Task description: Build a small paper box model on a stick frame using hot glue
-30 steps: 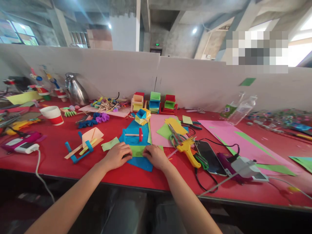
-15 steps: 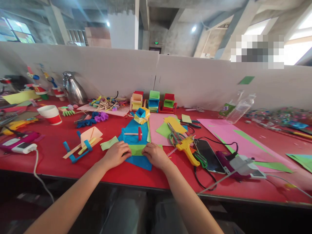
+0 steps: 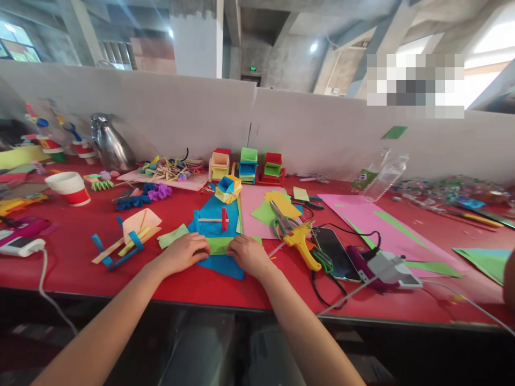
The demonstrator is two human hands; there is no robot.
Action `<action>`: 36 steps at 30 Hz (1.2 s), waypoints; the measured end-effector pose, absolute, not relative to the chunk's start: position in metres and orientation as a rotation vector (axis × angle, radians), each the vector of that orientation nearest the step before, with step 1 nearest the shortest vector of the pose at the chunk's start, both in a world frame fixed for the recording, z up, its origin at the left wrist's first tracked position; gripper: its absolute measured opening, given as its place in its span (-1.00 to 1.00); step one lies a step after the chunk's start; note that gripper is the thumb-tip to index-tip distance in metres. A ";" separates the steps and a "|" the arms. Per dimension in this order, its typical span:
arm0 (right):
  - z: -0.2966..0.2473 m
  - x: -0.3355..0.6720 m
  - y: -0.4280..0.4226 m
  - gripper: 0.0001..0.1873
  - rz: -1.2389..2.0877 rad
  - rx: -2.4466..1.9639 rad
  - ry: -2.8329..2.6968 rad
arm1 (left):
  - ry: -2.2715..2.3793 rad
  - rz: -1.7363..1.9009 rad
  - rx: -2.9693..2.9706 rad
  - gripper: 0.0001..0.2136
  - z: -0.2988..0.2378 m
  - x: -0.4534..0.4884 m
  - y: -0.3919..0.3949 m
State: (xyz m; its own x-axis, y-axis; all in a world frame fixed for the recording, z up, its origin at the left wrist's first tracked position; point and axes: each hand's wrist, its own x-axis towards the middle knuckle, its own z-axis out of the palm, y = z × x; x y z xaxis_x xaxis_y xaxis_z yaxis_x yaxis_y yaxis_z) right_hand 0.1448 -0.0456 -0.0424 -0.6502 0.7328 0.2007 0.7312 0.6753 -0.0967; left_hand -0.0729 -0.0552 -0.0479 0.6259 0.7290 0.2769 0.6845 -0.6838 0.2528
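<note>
A folded strip of green paper lies across a sheet of blue paper. My left hand presses its left part, fingers curled together on the paper. At the other side my right hand holds it down the same way, with a bit of green showing past the knuckles. Just beyond the strip sits a small blue and red piece with a wooden stick. A folded paper ring in yellow and blue stands farther back.
Right of my hands lie scissors, a yellow glue gun, a phone and a power strip with cables. On the left are a stick-and-paper model and a paper cup. A white partition runs behind.
The view has shifted slightly to the right, so things sit farther left. Both hands stay on the green strip with little visible movement. A blurred brownish shape has appeared at the right edge.
</note>
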 end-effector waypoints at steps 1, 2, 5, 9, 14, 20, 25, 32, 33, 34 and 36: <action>-0.043 0.144 -0.045 -0.86 0.012 -1.198 -2.658 | 1.201 0.567 2.699 -0.87 -0.049 -0.073 -0.055; -0.044 0.144 -0.044 -0.85 0.017 -1.213 -2.649 | 1.218 0.592 2.679 -0.86 -0.050 -0.074 -0.056; -0.045 0.145 -0.043 -0.84 0.043 -1.241 -2.631 | 1.248 0.661 2.649 -0.84 -0.055 -0.076 -0.058; -0.043 0.149 -0.042 -0.87 0.096 -1.215 -2.638 | 1.249 0.702 2.672 -0.82 -0.058 -0.079 -0.061; -0.039 0.152 -0.043 -0.89 0.150 -1.192 -2.644 | 1.291 0.708 2.644 -0.81 -0.057 -0.080 -0.061; -0.041 0.148 -0.043 -0.84 0.156 -1.272 -2.608 | 1.330 0.689 2.598 -0.79 -0.057 -0.078 -0.061; -0.045 0.145 -0.043 -0.82 0.141 -1.346 -2.577 | 1.383 0.731 2.538 -0.86 -0.059 -0.079 -0.060; -0.043 0.145 -0.042 -0.89 0.134 -1.432 -2.540 | 1.329 0.718 2.556 -0.85 -0.057 -0.081 -0.060; -0.043 0.145 -0.042 -0.90 0.135 -1.441 -2.540 | 1.316 0.725 2.558 -0.84 -0.056 -0.081 -0.060; -0.043 0.145 -0.042 -0.90 0.136 -1.448 -2.539 | 1.308 0.735 2.553 -0.83 -0.055 -0.082 -0.061; -0.043 0.145 -0.041 -0.90 0.132 -1.454 -2.537 | 1.293 0.754 2.545 -0.82 -0.055 -0.082 -0.061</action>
State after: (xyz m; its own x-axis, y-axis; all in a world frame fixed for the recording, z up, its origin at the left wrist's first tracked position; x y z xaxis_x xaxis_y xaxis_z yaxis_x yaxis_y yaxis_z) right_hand 0.1451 -0.0413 -0.0433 -0.4890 0.8609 0.1402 0.8418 0.5079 -0.1827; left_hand -0.0822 -0.0614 -0.0545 0.4906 0.7963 0.3540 0.7000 -0.6020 0.3841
